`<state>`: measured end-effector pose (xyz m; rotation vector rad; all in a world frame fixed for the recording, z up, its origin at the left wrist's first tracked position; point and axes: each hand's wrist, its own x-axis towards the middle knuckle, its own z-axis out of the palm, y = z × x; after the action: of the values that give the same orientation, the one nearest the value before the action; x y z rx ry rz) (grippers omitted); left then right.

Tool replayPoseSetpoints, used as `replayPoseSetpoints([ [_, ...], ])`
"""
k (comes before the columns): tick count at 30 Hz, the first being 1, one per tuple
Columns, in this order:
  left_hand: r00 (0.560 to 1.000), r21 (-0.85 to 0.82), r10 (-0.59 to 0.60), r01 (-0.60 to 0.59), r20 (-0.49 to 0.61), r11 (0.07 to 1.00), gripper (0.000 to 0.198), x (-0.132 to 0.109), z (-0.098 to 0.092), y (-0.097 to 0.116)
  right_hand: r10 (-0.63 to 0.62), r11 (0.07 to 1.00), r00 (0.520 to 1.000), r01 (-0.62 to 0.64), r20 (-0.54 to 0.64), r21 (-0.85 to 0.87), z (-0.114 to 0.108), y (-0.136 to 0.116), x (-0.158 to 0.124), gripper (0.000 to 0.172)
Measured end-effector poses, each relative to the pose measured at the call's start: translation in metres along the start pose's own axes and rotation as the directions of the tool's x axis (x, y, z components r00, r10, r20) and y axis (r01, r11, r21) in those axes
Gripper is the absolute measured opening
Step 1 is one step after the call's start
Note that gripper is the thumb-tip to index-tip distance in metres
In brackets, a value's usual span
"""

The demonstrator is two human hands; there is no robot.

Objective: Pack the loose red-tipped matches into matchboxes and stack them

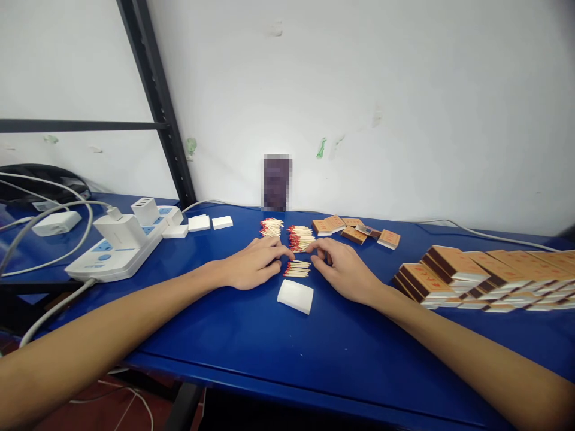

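Observation:
A short row of red-headed matches (297, 269) lies between my two hands. At its left, my left hand (255, 263) rests with the index finger reaching to the match heads and the thumb apart. On the other side, my right hand (342, 268) has its index finger stretched to the stick ends of a thicker match pile (300, 238); its thumb is apart and the other fingers are partly curled. I see nothing held in either hand. Farther left is another match pile (271, 227). A white matchbox tray (295, 296) sits just below the short row.
Stacked matchboxes (485, 275) fill the right side of the blue table (269, 365). Several loose matchbox sleeves (354, 234) lie at the back. On the left are white trays (199, 223), a power strip (96, 266) with chargers and cables, and a black rack post (164, 120).

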<state>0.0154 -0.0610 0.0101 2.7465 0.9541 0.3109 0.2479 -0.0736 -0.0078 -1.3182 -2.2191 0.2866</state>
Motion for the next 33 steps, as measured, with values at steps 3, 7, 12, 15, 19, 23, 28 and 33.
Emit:
replayPoseSetpoints([
  [3, 0.999, -0.018, 0.048, -0.048, -0.016, 0.999, 0.031, 0.0001, 0.0012, -0.0021, 0.009, 0.999, 1.000, -0.010, -0.009, -0.049, 0.0015, 0.0024, 0.0003, 0.023],
  [7, 0.996, -0.045, 0.085, -0.086, -0.024, 0.995, 0.031, -0.0004, 0.0017, -0.0027, 0.007, 0.996, 1.000, -0.007, -0.001, -0.085, 0.0032, 0.0043, 0.0001, 0.029],
  [12, 0.995, -0.079, 0.098, -0.099, -0.010, 0.992, 0.029, -0.0013, -0.0021, 0.0009, 0.006, 0.995, 1.000, -0.005, 0.010, -0.097, 0.0033, 0.0039, -0.0003, 0.032],
  [15, 0.995, -0.082, 0.104, -0.104, -0.002, 0.991, 0.029, -0.0012, -0.0029, 0.0016, 0.005, 0.995, 1.000, -0.003, 0.016, -0.104, 0.0027, 0.0032, -0.0004, 0.034],
  [19, 0.996, -0.050, 0.082, -0.084, -0.034, 0.995, 0.031, 0.0000, 0.0009, -0.0013, -0.002, 0.993, 1.000, 0.005, 0.024, -0.117, 0.0020, 0.0030, -0.0002, 0.033],
  [23, 0.997, 0.017, -0.026, 0.027, -0.070, 0.999, 0.036, 0.0009, 0.0038, -0.0025, -0.003, 0.993, 1.000, 0.005, 0.016, -0.117, 0.0016, 0.0027, -0.0002, 0.030],
  [28, 0.997, 0.068, -0.071, 0.073, -0.033, 0.995, 0.040, 0.0011, 0.0022, 0.0011, -0.009, 0.993, 1.000, 0.011, 0.019, -0.119, 0.0016, 0.0023, -0.0010, 0.029],
  [33, 0.997, 0.069, -0.074, 0.075, -0.022, 0.995, 0.041, 0.0010, 0.0012, 0.0020, -0.074, 0.990, 0.996, 0.079, 0.041, -0.119, 0.0020, 0.0019, -0.0008, 0.030],
])
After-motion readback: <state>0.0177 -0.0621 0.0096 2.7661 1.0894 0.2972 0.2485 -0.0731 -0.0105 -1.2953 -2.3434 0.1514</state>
